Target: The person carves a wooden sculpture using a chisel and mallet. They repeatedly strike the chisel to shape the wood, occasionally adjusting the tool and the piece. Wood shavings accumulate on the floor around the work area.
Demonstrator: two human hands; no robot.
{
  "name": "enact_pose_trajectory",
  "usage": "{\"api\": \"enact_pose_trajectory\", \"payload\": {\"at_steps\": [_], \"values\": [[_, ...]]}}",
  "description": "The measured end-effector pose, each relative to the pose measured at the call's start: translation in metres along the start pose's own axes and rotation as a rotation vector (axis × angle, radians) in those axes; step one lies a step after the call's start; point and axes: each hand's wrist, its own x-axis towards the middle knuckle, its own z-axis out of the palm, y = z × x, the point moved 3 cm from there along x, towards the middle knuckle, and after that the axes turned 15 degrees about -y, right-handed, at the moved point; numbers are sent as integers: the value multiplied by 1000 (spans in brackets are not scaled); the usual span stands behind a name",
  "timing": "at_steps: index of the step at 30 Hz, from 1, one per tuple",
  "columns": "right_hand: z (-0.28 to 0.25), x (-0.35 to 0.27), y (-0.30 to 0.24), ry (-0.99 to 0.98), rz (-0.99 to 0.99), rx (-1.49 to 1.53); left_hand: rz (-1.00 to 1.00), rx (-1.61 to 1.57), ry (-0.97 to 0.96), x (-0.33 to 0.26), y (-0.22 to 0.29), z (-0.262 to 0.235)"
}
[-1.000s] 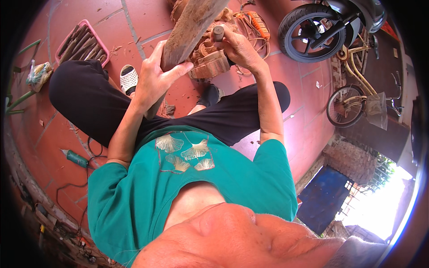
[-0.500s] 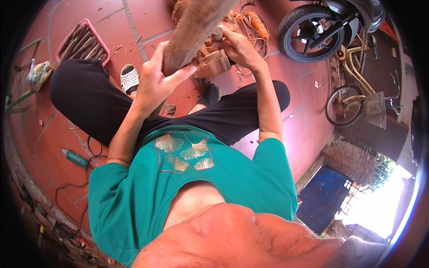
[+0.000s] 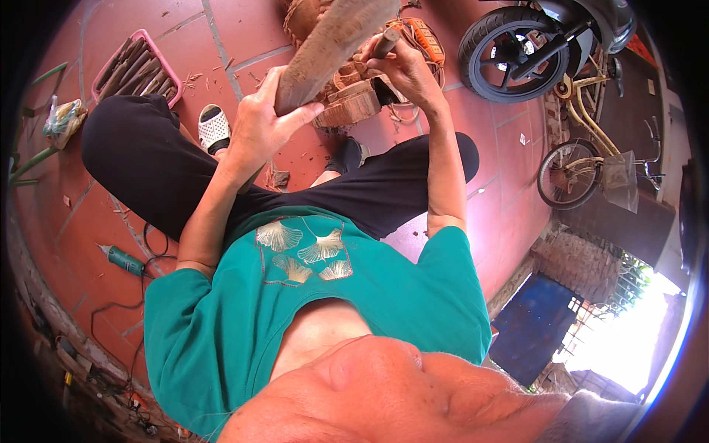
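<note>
Seated cross-legged on a red tiled floor point(image 3: 81, 221), a person in a green shirt grips a long piece of wood point(image 3: 332, 44) with the left hand point(image 3: 266, 125), fingers wrapped closed around its lower end. The right hand point(image 3: 406, 70) closes around a wooden-handled tool point(image 3: 384, 43), held against the wood above a carved wooden block point(image 3: 351, 107). A pink tray of sticks point(image 3: 136, 66), a white sandal point(image 3: 214, 127), a motorbike wheel point(image 3: 509, 52) and a bicycle point(image 3: 591, 166) stand nearby.

Teal shirt point(image 3: 310, 310) with gold leaf pattern, black trousers point(image 3: 162, 170), pink tray point(image 3: 140, 66).
</note>
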Motion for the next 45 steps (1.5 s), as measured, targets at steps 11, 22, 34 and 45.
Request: {"api": "enact_pose_trajectory", "payload": {"at_steps": [11, 22, 34, 45], "values": [[6, 1, -1, -19, -17, -18, 12, -70, 7, -1, 12, -3], [7, 10, -6, 32, -60, -221, -89, 76, -134, 3, -2, 1], [18, 14, -7, -48, -85, -315, -38, 39, -23, 1, 1, 2], [3, 6, 7, 61, -60, -3, -20, -69, 53, 3, -7, -7]]}}
